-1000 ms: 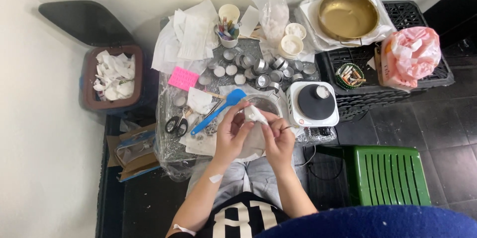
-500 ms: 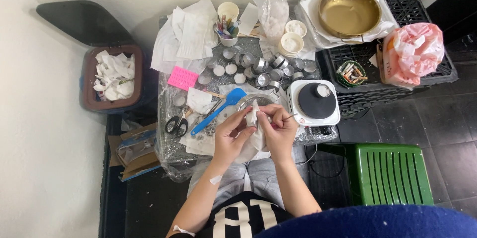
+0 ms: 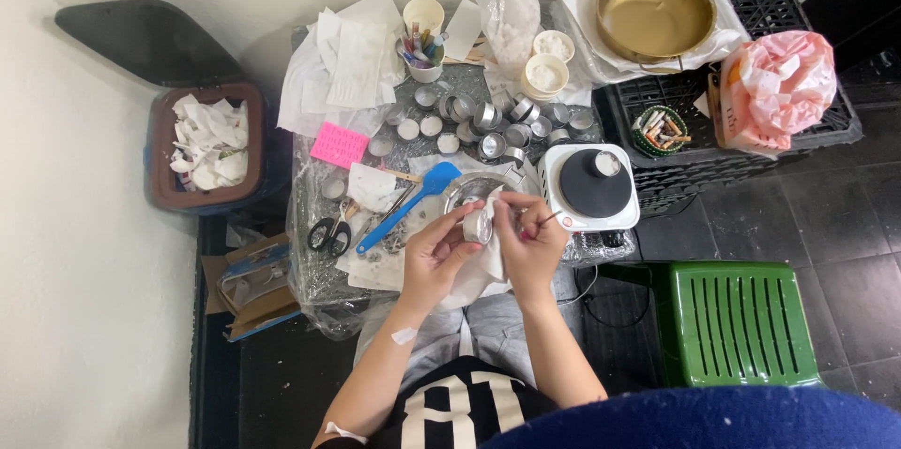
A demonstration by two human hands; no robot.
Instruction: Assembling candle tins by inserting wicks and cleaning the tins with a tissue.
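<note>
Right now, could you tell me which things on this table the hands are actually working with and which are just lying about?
In hand:
- left hand and right hand, together holding a small metal cup
- white cloth under the hands

Lying about:
- blue spatula
- scissors
- pink note
- brass pot
- hot plate
- green stool
- pink bag

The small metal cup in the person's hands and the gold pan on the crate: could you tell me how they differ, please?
The small metal cup is silvery and tiny, pinched between the left hand and right hand over a white cloth. The gold pan is brass-coloured, far larger, has a wire handle, and rests untouched on white paper atop the black crate. Both are round, shiny metal.
</note>
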